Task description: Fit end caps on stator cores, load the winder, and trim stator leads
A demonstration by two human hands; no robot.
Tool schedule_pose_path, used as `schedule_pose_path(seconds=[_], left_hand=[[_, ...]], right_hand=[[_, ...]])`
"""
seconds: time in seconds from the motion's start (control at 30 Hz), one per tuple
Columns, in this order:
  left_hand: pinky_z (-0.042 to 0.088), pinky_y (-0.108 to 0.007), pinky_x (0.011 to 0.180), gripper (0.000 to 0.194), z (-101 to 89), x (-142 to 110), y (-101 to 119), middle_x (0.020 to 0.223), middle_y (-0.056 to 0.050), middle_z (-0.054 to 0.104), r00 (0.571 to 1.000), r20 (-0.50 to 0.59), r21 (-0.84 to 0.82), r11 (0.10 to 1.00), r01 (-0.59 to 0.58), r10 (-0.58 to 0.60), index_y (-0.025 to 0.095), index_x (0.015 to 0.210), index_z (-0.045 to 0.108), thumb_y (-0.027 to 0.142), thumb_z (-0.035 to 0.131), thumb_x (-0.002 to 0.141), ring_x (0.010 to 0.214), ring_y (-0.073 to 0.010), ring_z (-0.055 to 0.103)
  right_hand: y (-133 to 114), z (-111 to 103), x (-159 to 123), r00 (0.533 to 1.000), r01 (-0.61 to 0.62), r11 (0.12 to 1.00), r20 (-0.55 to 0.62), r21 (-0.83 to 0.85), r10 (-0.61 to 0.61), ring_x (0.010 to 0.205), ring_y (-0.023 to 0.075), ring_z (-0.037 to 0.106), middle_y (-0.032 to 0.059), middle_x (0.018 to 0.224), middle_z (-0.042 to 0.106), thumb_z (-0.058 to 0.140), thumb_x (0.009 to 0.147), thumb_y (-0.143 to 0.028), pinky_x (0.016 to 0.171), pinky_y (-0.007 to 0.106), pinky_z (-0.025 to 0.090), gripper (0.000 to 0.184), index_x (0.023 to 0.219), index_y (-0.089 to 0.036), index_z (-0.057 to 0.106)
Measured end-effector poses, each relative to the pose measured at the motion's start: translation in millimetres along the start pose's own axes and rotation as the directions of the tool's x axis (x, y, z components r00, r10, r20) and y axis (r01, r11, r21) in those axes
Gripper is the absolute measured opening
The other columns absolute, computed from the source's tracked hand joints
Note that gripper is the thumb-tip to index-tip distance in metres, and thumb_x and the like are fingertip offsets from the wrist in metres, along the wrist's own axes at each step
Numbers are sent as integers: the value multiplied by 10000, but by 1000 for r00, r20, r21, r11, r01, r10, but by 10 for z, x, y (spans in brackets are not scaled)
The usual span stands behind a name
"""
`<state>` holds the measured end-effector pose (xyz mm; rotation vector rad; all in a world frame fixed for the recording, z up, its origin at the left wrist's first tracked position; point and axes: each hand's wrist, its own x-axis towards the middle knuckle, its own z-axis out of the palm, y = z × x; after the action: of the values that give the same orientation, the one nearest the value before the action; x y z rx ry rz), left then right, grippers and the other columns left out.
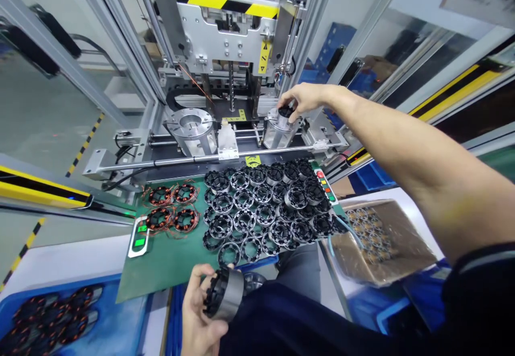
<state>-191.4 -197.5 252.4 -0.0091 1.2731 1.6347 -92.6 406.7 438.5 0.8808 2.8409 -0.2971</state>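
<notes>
My left hand point(197, 313), low at the front, grips a ring-shaped motor stator core point(233, 294) with a grey metal outside and black plastic slots; it is tilted on its side. Another metal ring shows partly behind it. At the machine, the fingers of my right hand point(301, 101) close around a black-slotted stator core point(286, 110) at the top of the right metal cylinder fixture point(277, 133). Whether it is seated there, I cannot tell. To the left stands a matching cylinder fixture point(192, 128) with an open round top.
Bare stator cores point(243, 220) are stacked in rows on the green mat point(169, 267). Several copper-wound stators point(159, 218) lie at left. Button panels point(139, 238) flank the mat. A blue tray point(116, 302) is front left, a lined box of cores point(396, 270) right. A rail point(209, 157) crosses before the fixtures.
</notes>
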Motion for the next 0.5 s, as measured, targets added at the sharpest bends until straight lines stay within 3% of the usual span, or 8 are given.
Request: schedule_pose_path(seconds=[0.07,0.13,0.23,0.3,0.4,0.5], left_hand=[[715,-380,824,1092,0,29,-44,1182,-49,876,999,34,-40,999,3,-2,328,1274,692,692,1207,383,1079,-391,895],[728,-361,879,982,23,64,-84,1269,-75,888,999,31,-88,996,-11,14,297,1282,762,672,1195,485,1125,-366,892],[736,-310,893,856,136,119,-78,1285,-87,908,999,6,-187,982,-31,32,269,1290,830,641,1185,606,1091,-295,900],[746,-295,833,815,254,156,-4,1200,-94,926,999,33,-252,968,-7,16,235,1224,845,631,1198,605,1024,-272,909],[748,-263,772,795,447,185,177,1183,-100,942,993,117,-314,949,38,-1,202,1145,843,691,1184,619,997,-266,931],[748,-249,754,827,610,146,344,1136,-94,941,970,244,-303,951,67,9,183,1182,840,760,1139,669,931,-251,935]], right_hand=[[-30,89,-58,1000,3,1000,-13,-13,-3,1302,366,843,75,1388,909,1035,811,-508,1239,576,647,708,1454,-259,874],[-89,312,-169,998,14,1000,-54,-17,-15,1500,419,764,122,1616,818,985,832,-477,1349,630,579,817,1592,-243,800],[-201,763,-389,990,22,1000,-140,18,-19,1825,492,423,277,1955,398,910,868,-409,1483,713,387,1116,1845,-62,496],[-269,981,-507,983,13,998,-186,64,-1,1891,513,245,389,1973,185,872,909,-365,1503,743,271,1188,1873,72,331],[-416,1044,-597,975,23,988,-222,154,12,1895,505,229,452,1932,207,899,915,-298,1504,742,143,1133,1841,103,383],[-789,922,-735,955,124,959,-293,254,-46,1879,438,318,338,1957,344,953,901,-282,1535,662,140,1105,1859,-34,461]])
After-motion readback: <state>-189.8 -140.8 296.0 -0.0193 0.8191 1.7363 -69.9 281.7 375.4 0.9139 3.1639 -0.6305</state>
